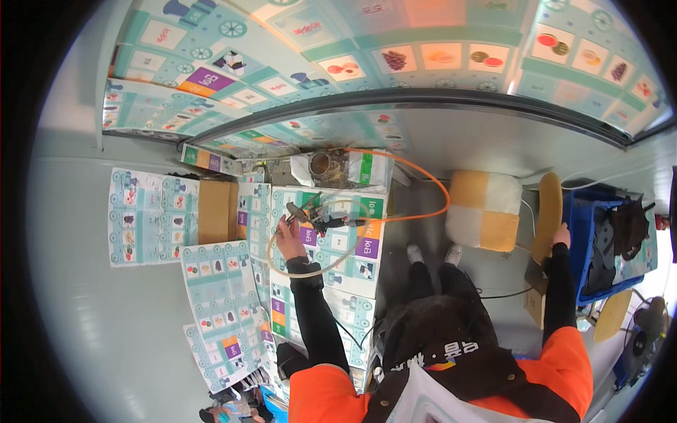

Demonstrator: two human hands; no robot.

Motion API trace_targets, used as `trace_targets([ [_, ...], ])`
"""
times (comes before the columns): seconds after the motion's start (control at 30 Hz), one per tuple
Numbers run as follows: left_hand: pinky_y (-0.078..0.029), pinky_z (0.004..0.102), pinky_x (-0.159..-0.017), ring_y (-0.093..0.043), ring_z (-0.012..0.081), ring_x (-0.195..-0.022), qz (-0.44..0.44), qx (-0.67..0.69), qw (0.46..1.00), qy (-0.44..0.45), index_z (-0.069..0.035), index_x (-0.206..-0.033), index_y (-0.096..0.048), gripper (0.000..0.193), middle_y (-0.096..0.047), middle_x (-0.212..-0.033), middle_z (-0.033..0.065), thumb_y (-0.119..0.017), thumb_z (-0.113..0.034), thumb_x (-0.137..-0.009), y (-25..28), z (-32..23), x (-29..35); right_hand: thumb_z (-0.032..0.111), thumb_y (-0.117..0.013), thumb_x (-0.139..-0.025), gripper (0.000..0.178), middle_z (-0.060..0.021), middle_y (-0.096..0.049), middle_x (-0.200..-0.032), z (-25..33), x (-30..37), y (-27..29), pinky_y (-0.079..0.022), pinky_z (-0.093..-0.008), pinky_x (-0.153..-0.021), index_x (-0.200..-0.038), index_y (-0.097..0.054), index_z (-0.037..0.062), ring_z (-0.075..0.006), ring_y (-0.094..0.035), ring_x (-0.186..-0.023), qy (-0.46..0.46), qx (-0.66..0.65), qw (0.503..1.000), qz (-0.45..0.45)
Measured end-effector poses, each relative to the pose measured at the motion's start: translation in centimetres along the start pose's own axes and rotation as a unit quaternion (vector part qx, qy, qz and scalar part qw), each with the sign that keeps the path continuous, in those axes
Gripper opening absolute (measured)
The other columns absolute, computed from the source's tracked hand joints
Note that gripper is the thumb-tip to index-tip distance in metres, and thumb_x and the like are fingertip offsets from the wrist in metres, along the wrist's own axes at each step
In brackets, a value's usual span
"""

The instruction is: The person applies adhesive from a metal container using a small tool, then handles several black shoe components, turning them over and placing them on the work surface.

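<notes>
Brown apron (423, 328) nearest cam. L of checkered cushion (484, 210): dark tool (326, 221), L hand (290, 241) fingers seemingly pinching its end. R of cushion: R hand (560, 235) at tan oval board (549, 211), grip can't tell. Prob. tool-handling step; calls for firm L grip, orange hose (448, 197) untangled.

White lettering (462, 349) marks the dark apron (430, 321), red lettering (307, 29) the fruit-printed wall panel (338, 42).

I'm in what looks like a small workshop: my bench (331, 285) is covered in printed card, with a dark tool (326, 224) and an orange hose (409, 218) at it, fruit-printed panels (402, 35) above, a blue crate (580, 243) to the right.
</notes>
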State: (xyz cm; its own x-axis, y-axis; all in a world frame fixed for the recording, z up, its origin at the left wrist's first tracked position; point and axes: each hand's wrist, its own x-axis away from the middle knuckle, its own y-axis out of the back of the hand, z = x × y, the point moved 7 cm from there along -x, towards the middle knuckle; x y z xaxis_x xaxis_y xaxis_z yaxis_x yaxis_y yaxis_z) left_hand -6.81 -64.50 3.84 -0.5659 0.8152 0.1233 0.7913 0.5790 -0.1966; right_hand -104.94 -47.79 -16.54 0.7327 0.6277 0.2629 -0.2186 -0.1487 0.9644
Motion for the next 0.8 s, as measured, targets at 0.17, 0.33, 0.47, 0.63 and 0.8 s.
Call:
trace_targets([
  [0.17, -0.043, 0.0348, -0.115, -0.051, 0.0325, -0.131, -0.013, 0.122, 0.992, -0.009, 0.016, -0.138, -0.041, 0.052, -0.049, -0.136, 0.0232, -0.058, -0.021, -0.104, 1.5, -0.6, 1.0, 0.024, -0.062, -0.092, 0.024, -0.0262, -0.069, -0.103, 0.1, -3.6, -1.3, -0.055, -0.0524, -0.083, -0.095, -0.064, 0.0004, -0.0444, -0.067, -0.100, 0.073, 0.053, 0.995, 0.042],
  [0.33, -0.034, 0.0348, -0.121, -0.041, 0.0335, -0.142, 0.094, 0.134, 0.985, -0.053, 0.014, -0.141, -0.036, 0.043, -0.045, -0.144, 0.0304, -0.048, -0.005, -0.105, 0.4, -2.0, -0.4, 0.030, -0.061, -0.095, 0.031, -0.0272, -0.069, -0.100, -4.6, -6.1, 0.8, -0.053, -0.0534, -0.084, -0.102, -0.062, -0.0004, -0.0451, -0.066, -0.099, 0.027, 0.095, 0.995, -0.005],
  [0.47, -0.039, 0.0346, -0.118, -0.044, 0.0340, -0.140, 0.156, 0.191, 0.968, 0.050, 0.012, -0.138, -0.042, 0.040, -0.046, -0.144, 0.0303, -0.051, -0.007, -0.104, 1.2, 2.6, -5.7, 0.024, -0.057, -0.095, 0.026, -0.0296, -0.067, -0.104, -4.4, -3.4, 1.5, -0.051, -0.0530, -0.086, -0.103, -0.058, -0.0008, -0.0466, -0.063, -0.104, 0.095, 0.019, 0.995, 0.004],
  [0.63, -0.047, 0.0370, -0.111, -0.055, 0.0317, -0.131, 0.114, 0.148, 0.973, 0.139, 0.008, -0.122, -0.057, 0.030, -0.058, -0.134, 0.0223, -0.062, -0.011, -0.098, 3.1, 4.7, -9.9, 0.015, -0.065, -0.086, 0.025, -0.0240, -0.066, -0.105, 2.8, 7.8, 0.0, -0.051, -0.0473, -0.089, -0.105, -0.064, -0.0010, -0.0433, -0.062, -0.103, 0.110, -0.051, 0.993, 0.006],
  [0.8, -0.050, 0.0334, -0.107, -0.058, 0.0329, -0.127, 0.103, 0.090, 0.986, 0.097, 0.006, -0.127, -0.057, 0.032, -0.062, -0.125, 0.0170, -0.061, 0.003, -0.095, 4.7, 5.2, -12.5, 0.018, -0.063, -0.084, 0.020, -0.0199, -0.072, -0.093, 3.4, 14.7, -1.6, -0.054, -0.0440, -0.084, -0.094, -0.069, 0.0022, -0.0389, -0.068, -0.094, 0.103, -0.045, 0.988, 0.107],
])
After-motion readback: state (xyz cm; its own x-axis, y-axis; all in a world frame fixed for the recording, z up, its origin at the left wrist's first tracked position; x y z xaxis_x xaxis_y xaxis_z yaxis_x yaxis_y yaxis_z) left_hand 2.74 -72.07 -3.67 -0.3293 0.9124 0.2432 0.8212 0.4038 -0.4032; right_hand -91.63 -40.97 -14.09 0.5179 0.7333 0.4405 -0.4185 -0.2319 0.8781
